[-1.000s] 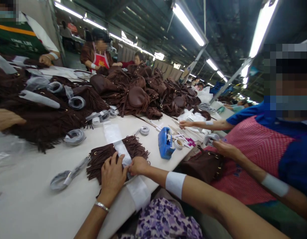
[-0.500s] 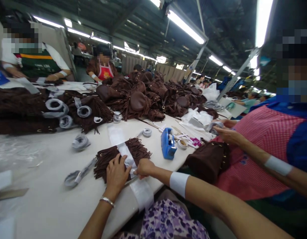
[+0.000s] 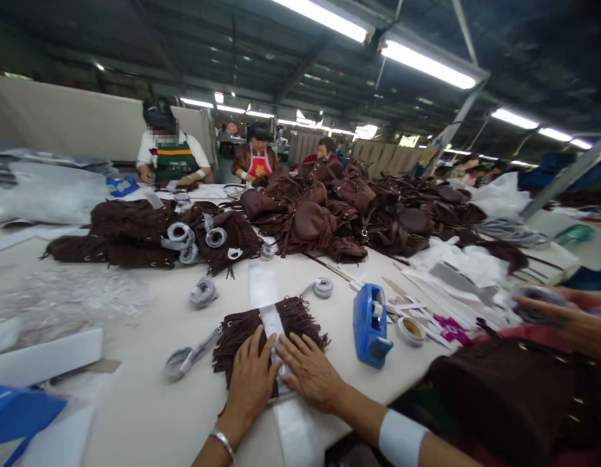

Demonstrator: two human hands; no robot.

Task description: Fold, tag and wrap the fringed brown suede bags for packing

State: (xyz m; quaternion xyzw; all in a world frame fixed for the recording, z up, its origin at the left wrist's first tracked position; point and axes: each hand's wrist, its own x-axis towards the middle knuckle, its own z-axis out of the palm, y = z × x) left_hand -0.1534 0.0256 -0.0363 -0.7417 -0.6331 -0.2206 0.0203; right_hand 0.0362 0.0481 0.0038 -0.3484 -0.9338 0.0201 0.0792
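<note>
A dark brown fringed bag (image 3: 300, 316) lies flat on the white table, with a translucent whitish strip (image 3: 263, 285) running across its middle and out over the near table edge. My left hand (image 3: 253, 370) rests on the bag's left part, fingers spread, its fingertips at the strip. Flat on the strip and the bag's right part lies my right hand (image 3: 310, 370), fingers stretched out. The bag's strap, wrapped in grey, ends in coils on both sides: a left coil (image 3: 180, 363) and an upper right coil (image 3: 322, 287).
A blue tape dispenser (image 3: 371, 327) and a tape roll (image 3: 411, 329) stand to the right. Brown bags (image 3: 320, 214) are heaped at the back. A co-worker's hands (image 3: 568, 318) hold a grey coil at far right. Another blue dispenser (image 3: 21, 418) is at lower left.
My right hand has gone from closed fingers at the bag's near edge to lying flat on the strip. My left hand stays on the bag. The view has turned left.
</note>
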